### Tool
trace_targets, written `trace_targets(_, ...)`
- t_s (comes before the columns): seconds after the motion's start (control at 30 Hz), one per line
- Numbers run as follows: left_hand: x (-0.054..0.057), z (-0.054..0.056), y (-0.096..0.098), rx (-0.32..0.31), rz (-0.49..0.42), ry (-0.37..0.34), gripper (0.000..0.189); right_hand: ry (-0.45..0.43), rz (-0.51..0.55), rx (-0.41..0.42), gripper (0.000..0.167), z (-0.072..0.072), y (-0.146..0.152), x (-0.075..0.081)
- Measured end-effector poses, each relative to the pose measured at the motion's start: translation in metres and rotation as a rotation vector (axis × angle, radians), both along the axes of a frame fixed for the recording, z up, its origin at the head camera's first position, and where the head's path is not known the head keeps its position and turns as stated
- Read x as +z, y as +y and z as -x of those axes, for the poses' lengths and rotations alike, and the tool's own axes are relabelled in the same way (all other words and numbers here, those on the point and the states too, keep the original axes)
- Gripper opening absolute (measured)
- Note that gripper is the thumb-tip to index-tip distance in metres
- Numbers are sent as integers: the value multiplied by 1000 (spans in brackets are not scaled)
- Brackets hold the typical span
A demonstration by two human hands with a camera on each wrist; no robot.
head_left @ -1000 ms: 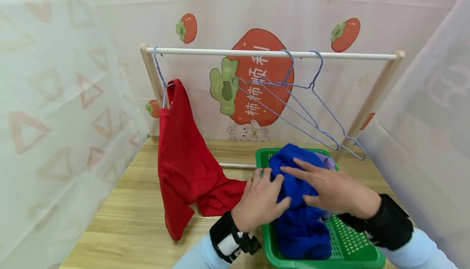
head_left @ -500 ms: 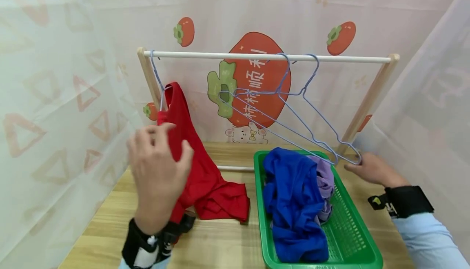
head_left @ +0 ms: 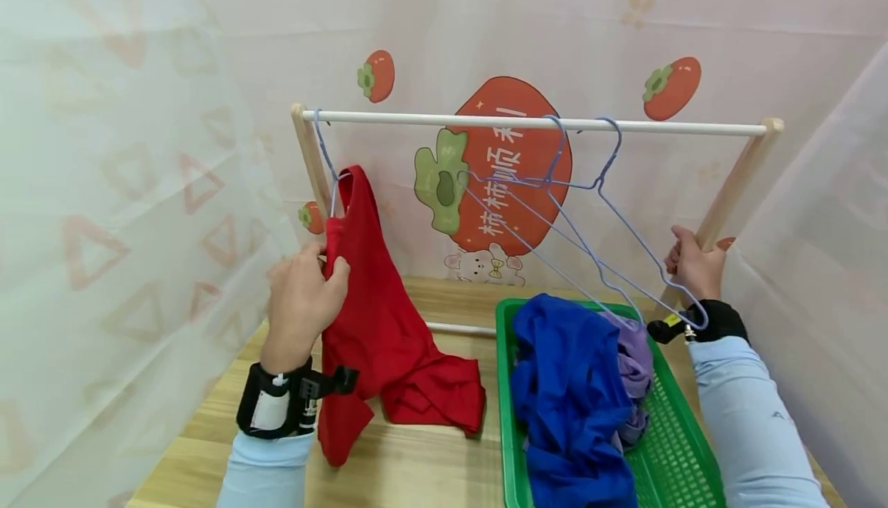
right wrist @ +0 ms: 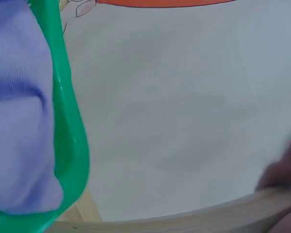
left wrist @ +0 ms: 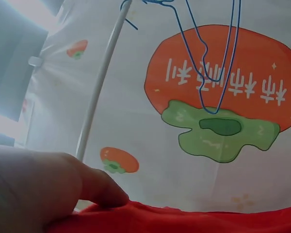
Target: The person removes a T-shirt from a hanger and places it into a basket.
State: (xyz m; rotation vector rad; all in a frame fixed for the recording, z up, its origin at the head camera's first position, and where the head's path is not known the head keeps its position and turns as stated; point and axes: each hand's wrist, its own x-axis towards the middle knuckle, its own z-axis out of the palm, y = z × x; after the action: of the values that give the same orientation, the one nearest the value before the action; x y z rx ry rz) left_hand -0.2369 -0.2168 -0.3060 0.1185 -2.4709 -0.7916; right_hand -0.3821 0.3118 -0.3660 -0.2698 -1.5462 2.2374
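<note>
On the left, a red garment (head_left: pixel 378 323) drapes from a blue hanger (head_left: pixel 323 144) on the white rail of the clothes rack (head_left: pixel 444 119). My left hand (head_left: pixel 301 296) grips its near edge beside the rack's left post, thumb in front. The left wrist view has that thumb (left wrist: pixel 104 187) against the red cloth. My right hand (head_left: pixel 697 265) is wrapped around the rack's wooden right post (head_left: pixel 737 176). Its blurred fingertips (right wrist: pixel 283 170) show over the wood in the right wrist view. Two bare blue hangers (head_left: pixel 610 153) hang between, their lower ends overlapping my right wrist and the basket.
A green basket (head_left: pixel 509 415) stands at the right on the wooden table (head_left: pixel 409 469). It holds a crumpled blue garment (head_left: pixel 572 400) and a purple one (head_left: pixel 634 361). White curtains with persimmon prints (head_left: pixel 513 215) close in the back and sides.
Both hands have left the blue garment in the basket. My left hand moved left to the red garment's edge; my right hand moved right, then up the rack's right post.
</note>
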Motion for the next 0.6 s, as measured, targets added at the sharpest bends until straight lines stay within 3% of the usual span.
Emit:
trace_targets(0.07,-3,6,-1,-37,-31,-10,33,-30,33,-79,18,6,0,-7)
trace_targets(0.17,-7,13,0,-57,-75,31,31,-97,-82,-186,29,11,2,-17)
trace_targets(0.23,-8,17,2,-58,-99,79,27,-124,-162,-233,26,11,-1,-18)
trace_targets(0.33,-6,18,7,-53,-120,136,26,-131,-194,-258,16,14,-6,-19)
trace_targets(0.47,10,12,14,-65,-113,148,29,-99,-197,-275,15,19,-8,-19)
trace_targets(0.6,26,-5,24,-117,-107,131,30,-56,-151,-318,11,23,-7,-18)
